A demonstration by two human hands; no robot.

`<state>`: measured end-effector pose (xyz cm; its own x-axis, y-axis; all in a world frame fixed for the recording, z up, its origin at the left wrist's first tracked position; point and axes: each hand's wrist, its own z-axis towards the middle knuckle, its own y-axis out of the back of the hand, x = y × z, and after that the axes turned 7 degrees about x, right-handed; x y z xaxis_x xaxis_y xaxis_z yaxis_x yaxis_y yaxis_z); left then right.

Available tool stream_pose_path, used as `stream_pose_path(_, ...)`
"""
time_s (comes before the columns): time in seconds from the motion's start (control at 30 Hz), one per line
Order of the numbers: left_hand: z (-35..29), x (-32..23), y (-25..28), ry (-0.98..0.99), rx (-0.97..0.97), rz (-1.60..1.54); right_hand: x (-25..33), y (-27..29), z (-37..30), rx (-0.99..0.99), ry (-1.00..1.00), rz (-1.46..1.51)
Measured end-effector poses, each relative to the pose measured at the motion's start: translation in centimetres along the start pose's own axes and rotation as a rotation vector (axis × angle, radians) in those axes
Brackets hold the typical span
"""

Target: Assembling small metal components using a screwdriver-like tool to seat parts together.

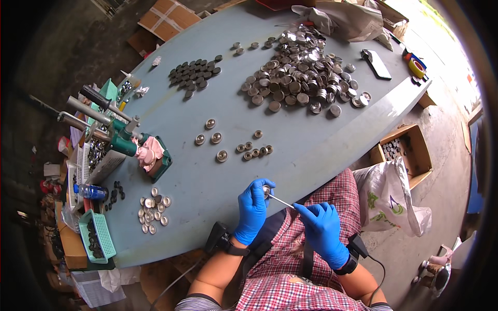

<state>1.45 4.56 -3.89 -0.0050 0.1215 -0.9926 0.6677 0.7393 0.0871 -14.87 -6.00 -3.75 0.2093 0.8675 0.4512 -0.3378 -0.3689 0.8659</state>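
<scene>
My left hand [252,211], in a blue glove, pinches a small round metal cap [266,190] over the table's near edge. In my right hand [323,232], also blue-gloved, is a thin metal rod [282,201]. Its far tip meets the cap; whether it is inside cannot be made out. Its handle end is hidden in my fingers. Beyond my hands lie several loose round metal parts [216,138] and a small group of metal rings [255,153]. White-faced caps [154,203] are gathered to the left.
A green hand press [124,137] with a pink cloth stands at the left. A large heap of metal caps [298,78] and dark discs [194,75] cover the far side. A phone [376,65] lies far right. An open cardboard box [417,155] and white bag [386,194] are beside me.
</scene>
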Motion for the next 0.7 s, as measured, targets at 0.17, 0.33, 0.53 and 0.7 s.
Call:
stream_pose_path(0.17,0.3,1.6,0.8,0.02,0.017,0.022,-0.4,-1.4,-0.1,0.006,0.019,0.012)
stream_pose_path(0.33,0.3,0.5,1.4,0.351,0.066,-0.34,-1.7,-3.2,0.2,0.008,0.014,0.222)
stream_pose_path(0.53,0.2,0.8,2.5,0.273,0.089,-0.251,-0.4,-2.1,1.2,0.061,-0.042,0.276)
stream_pose_path(0.7,0.4,1.3,3.4,0.152,0.097,-0.098,0.5,0.6,2.3,0.146,-0.001,-0.06)
